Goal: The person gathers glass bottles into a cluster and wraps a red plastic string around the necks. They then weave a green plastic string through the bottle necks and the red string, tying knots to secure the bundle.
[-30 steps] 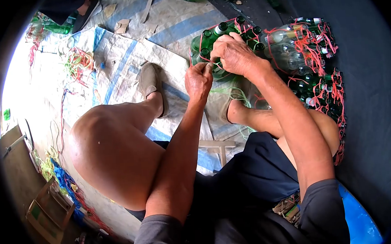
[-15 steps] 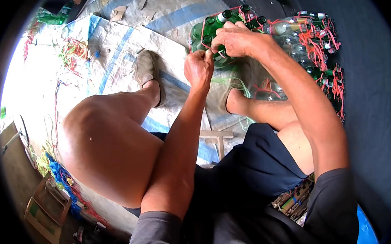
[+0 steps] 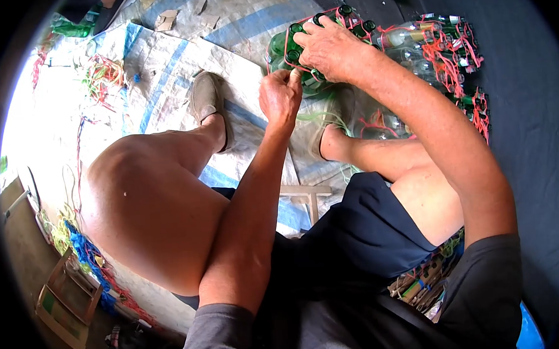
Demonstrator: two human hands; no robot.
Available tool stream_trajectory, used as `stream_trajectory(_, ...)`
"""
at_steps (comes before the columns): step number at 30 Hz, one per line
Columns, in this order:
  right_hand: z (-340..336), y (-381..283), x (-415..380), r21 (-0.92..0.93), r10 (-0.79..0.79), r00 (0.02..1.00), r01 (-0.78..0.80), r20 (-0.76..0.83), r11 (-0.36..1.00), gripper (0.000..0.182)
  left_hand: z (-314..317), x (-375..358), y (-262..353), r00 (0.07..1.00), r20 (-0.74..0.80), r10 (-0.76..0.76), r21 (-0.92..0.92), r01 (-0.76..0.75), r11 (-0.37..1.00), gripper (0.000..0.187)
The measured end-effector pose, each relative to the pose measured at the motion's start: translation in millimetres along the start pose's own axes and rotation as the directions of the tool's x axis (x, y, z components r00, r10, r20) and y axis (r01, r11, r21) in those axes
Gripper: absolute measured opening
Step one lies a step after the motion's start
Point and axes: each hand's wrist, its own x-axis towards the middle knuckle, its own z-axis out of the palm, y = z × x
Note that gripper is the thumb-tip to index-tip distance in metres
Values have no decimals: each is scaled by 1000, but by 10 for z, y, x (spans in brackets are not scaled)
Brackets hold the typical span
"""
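Note:
A cluster of green glass bottles [image 3: 277,45] stands upright between my feet, with pink string [image 3: 284,62] looped around the necks. At its near edge, my left hand [image 3: 280,97] is closed in a pinch with the thumb up, on the string beside the nearest necks. My right hand [image 3: 328,50] lies over the tops, its fingers curled around bottle necks. The palm hides the bottles beneath it, and the right thumb is out of sight.
Tied bundles of clear and green bottles [image 3: 412,54] lie to the right, with pink string ends [image 3: 444,65]. Green string [image 3: 317,117] trails by my right shoe [image 3: 339,108]. A striped woven sheet [image 3: 247,34] covers the ground; loose string [image 3: 102,76] lies on its left part.
My right hand has shifted slightly left and opened from a tighter curl to spread over the bottle necks. My left hand stays pinched at the near edge.

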Motion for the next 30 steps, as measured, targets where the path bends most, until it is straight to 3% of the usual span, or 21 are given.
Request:
stream_trajectory(7,-93,13,-27,-54,-4,1000,5,26,999,18,25,-33,12,998,27,58,-32,-57,998,39)
stream_trajectory(17,-137,192,-120,5,27,1000,-27,-9,1000,22,19,-92,106,989,32,141,-144,-136,980,39)
stream_trajectory(20,-84,299,-183,72,61,998,-62,19,995,19,40,-72,73,985,40,165,-191,-155,969,39)
stream_trajectory(24,18,487,-222,321,160,977,-198,142,926,16,47,-50,41,977,46,209,-222,-193,956,39)
stream_trajectory(25,80,516,-261,354,160,986,-166,46,920,18,61,-47,28,976,40,215,-225,-201,953,38)
stream_trajectory(30,267,579,-231,424,244,969,-239,44,874,18,73,-54,37,978,32,208,-222,-196,955,36)
